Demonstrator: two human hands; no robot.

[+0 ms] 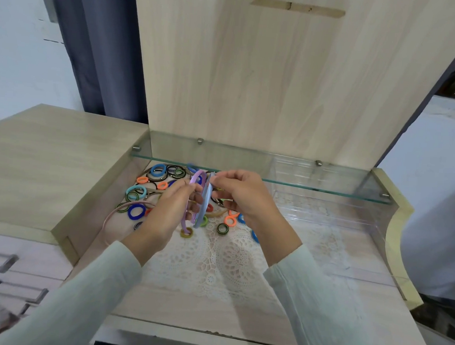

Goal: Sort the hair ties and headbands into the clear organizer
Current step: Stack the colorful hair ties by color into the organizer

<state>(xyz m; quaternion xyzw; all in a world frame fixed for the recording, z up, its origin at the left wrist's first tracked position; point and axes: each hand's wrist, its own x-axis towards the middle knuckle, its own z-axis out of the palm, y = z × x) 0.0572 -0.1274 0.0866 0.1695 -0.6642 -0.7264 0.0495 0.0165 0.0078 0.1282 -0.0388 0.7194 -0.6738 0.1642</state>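
Note:
My left hand (168,211) holds a purple headband (195,178) upright above the pile. My right hand (242,195) pinches the top of a light blue headband (205,200) that stands right beside the purple one. Under and behind both hands lies a heap of hair ties (155,183) in blue, orange, teal, green and black. A pink headband (116,213) lies at the heap's left edge. The clear organizer (326,206) stands to the right, under the glass shelf, and looks empty.
A glass shelf (248,171) spans the niche just above the hands. A white lace doily (231,253) covers the wooden desk surface. A raised cabinet top (47,159) borders the left, with drawers (4,264) below it. A wooden back panel (267,81) rises behind.

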